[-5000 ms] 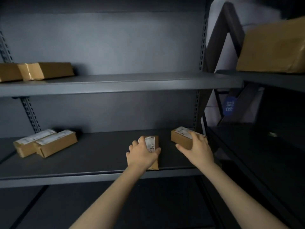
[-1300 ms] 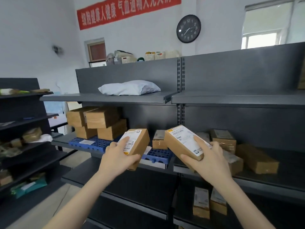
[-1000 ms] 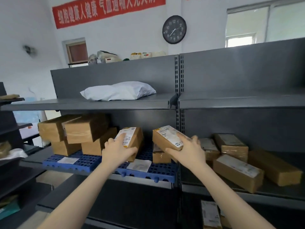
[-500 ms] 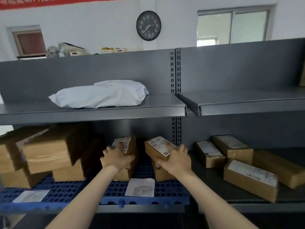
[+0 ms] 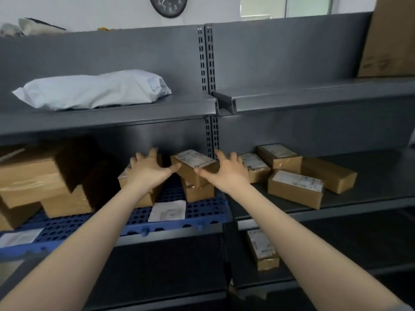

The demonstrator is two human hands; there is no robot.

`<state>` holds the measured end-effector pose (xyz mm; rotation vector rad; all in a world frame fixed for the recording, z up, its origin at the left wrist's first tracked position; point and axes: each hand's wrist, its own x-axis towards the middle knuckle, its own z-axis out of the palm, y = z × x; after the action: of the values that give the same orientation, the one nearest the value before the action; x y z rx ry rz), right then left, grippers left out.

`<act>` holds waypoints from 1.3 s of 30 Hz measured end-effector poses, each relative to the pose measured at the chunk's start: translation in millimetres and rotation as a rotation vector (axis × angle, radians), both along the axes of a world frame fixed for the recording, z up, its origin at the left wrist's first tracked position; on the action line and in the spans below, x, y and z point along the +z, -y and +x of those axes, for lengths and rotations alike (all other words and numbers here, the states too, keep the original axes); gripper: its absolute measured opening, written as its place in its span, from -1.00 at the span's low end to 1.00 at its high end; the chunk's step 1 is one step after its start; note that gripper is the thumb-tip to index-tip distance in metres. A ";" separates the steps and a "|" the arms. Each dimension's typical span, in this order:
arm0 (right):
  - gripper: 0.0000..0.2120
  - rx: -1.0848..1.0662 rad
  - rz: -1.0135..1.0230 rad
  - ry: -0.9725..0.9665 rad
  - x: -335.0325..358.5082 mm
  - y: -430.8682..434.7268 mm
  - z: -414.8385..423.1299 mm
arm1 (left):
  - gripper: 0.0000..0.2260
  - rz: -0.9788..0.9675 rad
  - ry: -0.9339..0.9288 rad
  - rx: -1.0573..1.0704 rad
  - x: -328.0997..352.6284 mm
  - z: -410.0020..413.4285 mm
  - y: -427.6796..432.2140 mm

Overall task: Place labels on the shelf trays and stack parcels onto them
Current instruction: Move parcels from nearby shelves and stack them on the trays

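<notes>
A blue perforated tray (image 5: 202, 217) lies on the middle shelf with a white label (image 5: 167, 211) on its front part. Two small brown parcels stand on it: one (image 5: 143, 198) partly behind my left hand (image 5: 149, 171), and one with a white sticker (image 5: 194, 163) stacked askew on a lower parcel (image 5: 198, 191). My left hand has spread fingers just above the left parcel. My right hand (image 5: 226, 172) is spread too, its thumb at the stacked parcel's right end. Neither hand grips anything.
Larger brown boxes (image 5: 45, 176) fill the tray's left side beside another label (image 5: 20, 236). Several parcels (image 5: 294, 187) lie on the grey shelf to the right. A white mailer bag (image 5: 94, 89) rests on the upper shelf. One parcel (image 5: 262, 250) sits on the shelf below.
Both hands carried a parcel each from another shelf to the blue tray, set them down and let go. The fingers have spread and lifted off since half a second ago.
</notes>
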<state>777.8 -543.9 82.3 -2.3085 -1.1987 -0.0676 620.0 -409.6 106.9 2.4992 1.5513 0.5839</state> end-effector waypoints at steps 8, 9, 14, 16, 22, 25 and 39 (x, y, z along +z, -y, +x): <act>-0.13 -0.029 0.070 0.078 1.1 138.9 29.1 | -0.23 0.052 0.143 -0.106 -3.7 9.0 126.5; -0.13 -0.033 0.075 0.071 0.4 159.0 33.9 | -0.24 0.055 0.147 -0.108 -4.1 11.8 145.4; -0.16 -0.062 0.055 0.100 -14.2 257.4 51.8 | -0.24 0.034 0.169 -0.127 -15.3 31.4 245.3; -0.17 -0.075 0.057 0.090 -19.5 292.2 56.1 | -0.25 0.022 0.181 -0.151 -21.8 38.9 283.9; -0.17 -0.084 0.055 0.085 -30.4 371.1 63.1 | -0.30 -0.029 0.207 -0.197 -38.1 55.3 361.1; -0.18 -0.118 0.062 0.095 -34.8 397.5 73.9 | -0.30 -0.058 0.180 -0.212 -51.1 61.6 384.3; -0.20 -0.147 -0.135 -0.042 -157.6 384.9 108.8 | -0.32 -0.276 -0.006 -0.151 -175.6 78.6 373.1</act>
<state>886.6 -928.9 -75.3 -2.5009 -1.0398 0.0093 698.6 -782.7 -68.8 2.3808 1.3263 0.3163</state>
